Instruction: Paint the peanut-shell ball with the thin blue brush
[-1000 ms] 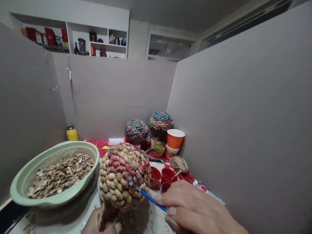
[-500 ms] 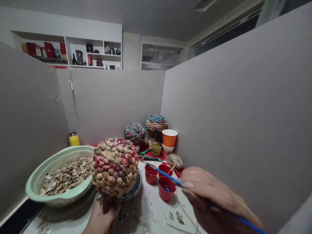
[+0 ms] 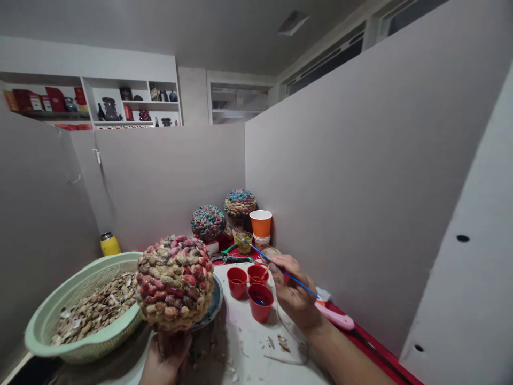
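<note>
My left hand [image 3: 166,357] is wrapped round the stem under a ball covered in peanut shells [image 3: 175,283], holding it upright. Some shells on the ball are painted red and pink; others are bare tan. In my right hand [image 3: 295,294] is a thin blue paintbrush [image 3: 300,282], pinched between thumb and fingers. Its tip points up and left to a clear cup of yellow-green paint [image 3: 244,247]; whether it touches the paint I cannot tell. Three red cups [image 3: 261,313] stand just left of my right hand, the front one holding dark liquid.
A green basket [image 3: 38,339] of shells stands at left, near a yellow bottle [image 3: 109,245]. Two painted shell balls [image 3: 208,223], an orange cup [image 3: 261,223] and green-handled pliers [image 3: 236,259] are behind. A bowl [image 3: 216,305] sits partly behind the held ball. Grey partitions [image 3: 168,176] enclose the table.
My right hand has moved away from me with the paintbrush, its tip going from beside the held ball to the yellow-green paint cup. The view has turned rightward. My left hand keeps its hold.
</note>
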`<state>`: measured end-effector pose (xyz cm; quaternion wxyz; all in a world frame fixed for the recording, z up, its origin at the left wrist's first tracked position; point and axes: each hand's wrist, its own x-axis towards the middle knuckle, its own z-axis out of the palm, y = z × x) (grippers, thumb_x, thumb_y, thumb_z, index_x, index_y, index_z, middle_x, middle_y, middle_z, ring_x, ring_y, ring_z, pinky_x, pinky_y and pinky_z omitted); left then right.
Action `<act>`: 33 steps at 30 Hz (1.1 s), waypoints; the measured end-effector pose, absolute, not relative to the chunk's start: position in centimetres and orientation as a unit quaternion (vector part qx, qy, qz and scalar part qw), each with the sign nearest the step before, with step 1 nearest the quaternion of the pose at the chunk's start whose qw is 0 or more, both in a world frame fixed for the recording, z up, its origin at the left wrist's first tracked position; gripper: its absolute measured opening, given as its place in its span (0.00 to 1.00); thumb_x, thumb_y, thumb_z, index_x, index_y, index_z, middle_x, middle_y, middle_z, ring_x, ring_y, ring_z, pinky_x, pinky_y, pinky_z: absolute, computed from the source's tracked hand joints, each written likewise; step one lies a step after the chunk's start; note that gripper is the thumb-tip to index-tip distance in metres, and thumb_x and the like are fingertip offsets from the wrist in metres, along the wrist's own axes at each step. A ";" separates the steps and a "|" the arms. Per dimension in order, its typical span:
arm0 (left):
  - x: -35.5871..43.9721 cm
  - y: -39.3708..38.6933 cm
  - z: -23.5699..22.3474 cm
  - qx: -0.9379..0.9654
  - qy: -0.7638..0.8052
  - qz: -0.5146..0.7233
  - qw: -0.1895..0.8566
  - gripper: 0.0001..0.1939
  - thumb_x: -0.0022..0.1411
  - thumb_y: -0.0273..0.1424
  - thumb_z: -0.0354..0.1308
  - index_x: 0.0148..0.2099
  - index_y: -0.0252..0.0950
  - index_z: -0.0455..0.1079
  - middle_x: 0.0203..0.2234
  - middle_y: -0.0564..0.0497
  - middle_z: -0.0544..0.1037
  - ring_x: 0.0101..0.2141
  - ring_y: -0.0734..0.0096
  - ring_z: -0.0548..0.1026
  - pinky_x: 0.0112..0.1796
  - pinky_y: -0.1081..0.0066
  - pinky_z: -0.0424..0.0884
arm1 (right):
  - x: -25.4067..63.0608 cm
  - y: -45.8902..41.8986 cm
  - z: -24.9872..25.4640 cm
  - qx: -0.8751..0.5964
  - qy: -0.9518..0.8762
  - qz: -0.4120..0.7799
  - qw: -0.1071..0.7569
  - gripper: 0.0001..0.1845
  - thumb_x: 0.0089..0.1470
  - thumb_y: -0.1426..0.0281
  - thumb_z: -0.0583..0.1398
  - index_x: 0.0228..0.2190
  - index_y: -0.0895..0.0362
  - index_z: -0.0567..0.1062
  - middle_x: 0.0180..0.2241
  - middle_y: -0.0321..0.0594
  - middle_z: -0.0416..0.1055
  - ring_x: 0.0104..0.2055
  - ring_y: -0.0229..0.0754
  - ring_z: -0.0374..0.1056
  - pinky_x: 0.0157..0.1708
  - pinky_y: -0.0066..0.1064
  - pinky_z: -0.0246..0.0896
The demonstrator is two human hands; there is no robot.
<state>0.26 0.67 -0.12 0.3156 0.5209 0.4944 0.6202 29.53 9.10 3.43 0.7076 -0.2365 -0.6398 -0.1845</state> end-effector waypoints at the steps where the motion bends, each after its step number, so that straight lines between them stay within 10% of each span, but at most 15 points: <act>1: 0.3 0.7 -0.2 0.515 0.496 0.622 0.319 0.22 0.44 0.54 0.76 0.26 0.40 0.79 0.17 0.49 0.81 0.35 0.46 0.85 0.37 0.61 0.84 | 29.6 9.1 3.4 -0.237 -0.642 -0.181 0.707 0.14 0.62 0.78 0.63 0.46 0.52 0.79 0.40 0.42 0.83 0.44 0.48 0.82 0.47 0.46 0.81; 11: -0.2 0.2 -1.1 0.500 0.509 0.618 0.332 0.14 0.67 0.43 0.67 0.46 0.38 0.79 0.44 0.46 0.86 0.45 0.58 0.84 0.50 0.53 0.80 | 30.0 8.4 3.1 -0.245 -0.644 -0.148 0.710 0.15 0.61 0.78 0.63 0.47 0.51 0.79 0.40 0.42 0.81 0.42 0.46 0.80 0.45 0.45 0.79; 17: -0.8 1.0 -1.4 0.497 0.498 0.620 0.349 0.28 0.42 0.55 0.77 0.37 0.41 0.82 0.35 0.46 0.89 0.46 0.42 0.85 0.49 0.57 0.82 | 29.8 7.8 3.6 -0.267 -0.605 -0.162 0.732 0.11 0.62 0.75 0.63 0.44 0.51 0.79 0.38 0.41 0.81 0.40 0.45 0.79 0.42 0.42 0.79; 33: -1.2 1.0 -2.9 0.456 0.473 0.626 0.421 0.25 0.39 0.54 0.79 0.32 0.42 0.82 0.31 0.44 0.88 0.44 0.43 0.85 0.53 0.51 0.80 | 29.4 6.6 3.1 -0.245 -0.648 -0.132 0.709 0.12 0.61 0.76 0.64 0.45 0.50 0.80 0.39 0.40 0.84 0.39 0.47 0.82 0.43 0.46 0.80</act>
